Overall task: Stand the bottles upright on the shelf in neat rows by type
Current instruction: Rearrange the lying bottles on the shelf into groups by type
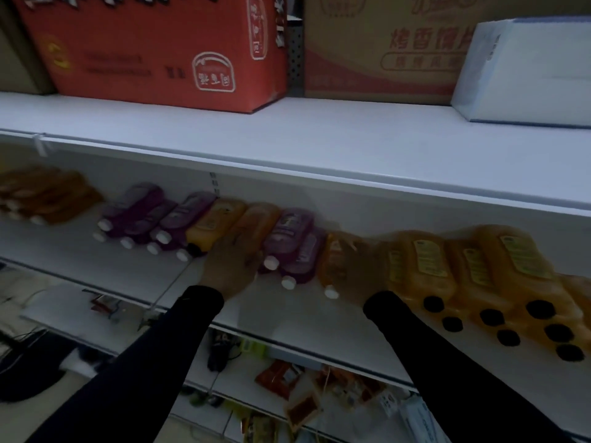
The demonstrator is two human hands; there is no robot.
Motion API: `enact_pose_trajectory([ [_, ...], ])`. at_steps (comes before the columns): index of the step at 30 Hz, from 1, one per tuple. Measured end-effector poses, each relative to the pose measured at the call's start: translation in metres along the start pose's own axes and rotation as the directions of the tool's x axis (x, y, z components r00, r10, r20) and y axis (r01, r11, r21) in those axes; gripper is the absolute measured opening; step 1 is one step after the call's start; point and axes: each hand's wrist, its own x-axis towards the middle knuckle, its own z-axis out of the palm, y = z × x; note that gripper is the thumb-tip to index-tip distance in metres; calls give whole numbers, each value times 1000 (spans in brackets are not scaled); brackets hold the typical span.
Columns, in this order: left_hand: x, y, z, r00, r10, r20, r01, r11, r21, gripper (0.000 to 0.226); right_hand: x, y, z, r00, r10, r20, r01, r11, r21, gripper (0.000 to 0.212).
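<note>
- Head view: bottles lying on their sides along the middle shelf (134,276), caps toward the viewer, in one mixed row against the back wall
- Purple bottles (144,212), white-capped, lie left of centre; a yellow bottle (214,222) with a black cap lies just beside them; two more purple bottles (294,247) lie right of the left hand
- Orange bottle (256,225) lies under the left hand (230,266), which rests on its lower end near the cap; whether the fingers curl round it cannot be told through the blur
- Right hand (361,266) reaches among the bottles beside a white-capped orange bottle (332,266); its grasp cannot be told, the hand being dim and blurred
- Yellow-orange bottles with black caps (479,282) lie stacked on the right, filled with opaque liquid, pale labels facing up
- Brown bottles (41,196) lie in a pile at the far left of the same shelf
- Upper shelf (287,135) bears a red carton (153,49), a brown carton (383,49) and a white package (527,71)
- Lower shelf (243,388) holds loose sachets (303,404) and small packets, too blurred to name
</note>
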Motion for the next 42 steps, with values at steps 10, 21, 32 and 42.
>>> enact_pose_trajectory([
  [10, 14, -84, -15, 972, -235, -11, 235, 972, 31, 59, 23, -32, 35, 984, 127, 125, -93, 964, -249, 57],
  [21, 45, -59, 23, 983, 124, 136, -151, 966, 211, 73, -26, -15, 52, 967, 236, 99, -240, 970, 37, 80],
  [32, 5, -35, 23, 977, -204, 57, 212, 935, -285, 89, -64, -20, 38, 946, 296, 131, -321, 913, 253, 82],
  [42, -15, -42, 13, 974, -226, 14, 210, 880, -427, 77, -77, -24, 4, 963, 269, -11, -234, 856, 461, 72],
])
